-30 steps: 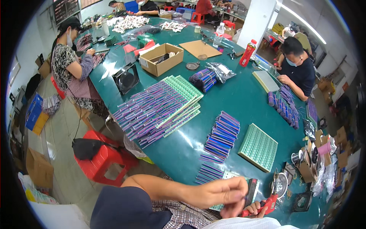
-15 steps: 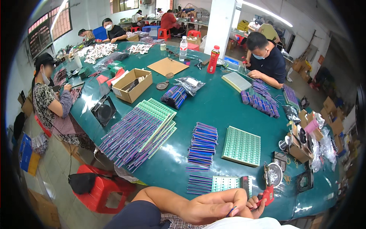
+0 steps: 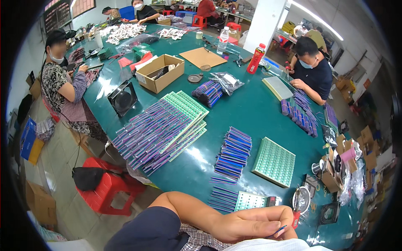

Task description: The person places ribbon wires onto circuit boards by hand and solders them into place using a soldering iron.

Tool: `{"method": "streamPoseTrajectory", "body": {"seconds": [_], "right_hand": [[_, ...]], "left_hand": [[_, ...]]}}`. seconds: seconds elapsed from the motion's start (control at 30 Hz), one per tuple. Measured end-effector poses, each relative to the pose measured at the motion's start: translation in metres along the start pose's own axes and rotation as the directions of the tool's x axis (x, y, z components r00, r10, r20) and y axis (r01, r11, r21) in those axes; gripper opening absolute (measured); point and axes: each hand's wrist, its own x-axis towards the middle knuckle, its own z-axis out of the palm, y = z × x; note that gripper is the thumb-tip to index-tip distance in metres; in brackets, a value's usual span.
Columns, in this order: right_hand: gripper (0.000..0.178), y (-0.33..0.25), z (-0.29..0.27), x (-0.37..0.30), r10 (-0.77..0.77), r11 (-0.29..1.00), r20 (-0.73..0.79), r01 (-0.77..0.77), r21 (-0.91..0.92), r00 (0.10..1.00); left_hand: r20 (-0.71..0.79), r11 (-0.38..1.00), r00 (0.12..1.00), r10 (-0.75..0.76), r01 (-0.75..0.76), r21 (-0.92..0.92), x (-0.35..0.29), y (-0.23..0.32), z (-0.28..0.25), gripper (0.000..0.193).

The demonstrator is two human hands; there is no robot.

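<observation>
My left forearm comes up from the lower edge, and my left hand [image 3: 257, 224] is bent across the front of the body. Between its thumb and fingers is a thin blue wire end [image 3: 282, 229], mostly hidden. Just beyond the knuckles, part of a red tool [image 3: 295, 220] shows. My right hand does not show behind the left one. Beyond the left hand lies a small green circuit board panel [image 3: 251, 201], with thin purple and blue wires [image 3: 222, 198] along its left side. A larger pile of blue and purple wires [image 3: 233, 152] sits farther off.
A stack of green circuit panels [image 3: 274, 162] stands right of the wire pile. More wired panels [image 3: 161, 129] lie left. Farther back are a cardboard box [image 3: 159, 79] and a red bottle [image 3: 256, 58]. A round metal holder [image 3: 302, 200] stands right. Co-workers sit around the table.
The view has shifted, so the table sits higher and farther right. My right hand, earlier visible gripping the red tool, has dropped out of sight. My left hand keeps its pinch on the wire.
</observation>
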Motion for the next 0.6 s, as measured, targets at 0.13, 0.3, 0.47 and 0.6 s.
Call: {"method": "streamPoseTrajectory", "body": {"seconds": [0.13, 0.3, 0.47, 0.6], "right_hand": [[0.03, -0.005, -0.007, 0.0, 0.019, 1.0, 0.004, -0.019, -0.003, 1.0], [0.032, -0.002, -0.017, -0.002, -0.131, 0.991, 0.0, 0.131, -0.034, 0.991], [0.034, 0.001, -0.013, -0.002, -0.226, 0.974, -0.144, 0.22, -0.061, 0.963], [0.034, -0.014, -0.042, 0.001, -0.114, 0.98, -0.072, 0.124, 0.155, 0.991]], "left_hand": [[-0.024, 0.997, 0.999, -0.029, 0.031, 0.073, 0.001, 0.008, 0.003, 0.027], [-0.106, 0.985, 0.994, -0.029, 0.046, 0.165, 0.002, 0.012, 0.003, 0.024], [-0.15, 0.983, 0.988, 0.043, -0.015, 0.182, 0.007, 0.023, 0.002, 0.021], [-0.196, 0.966, 0.978, 0.072, -0.019, 0.258, 0.006, 0.024, 0.0, 0.02]]}}
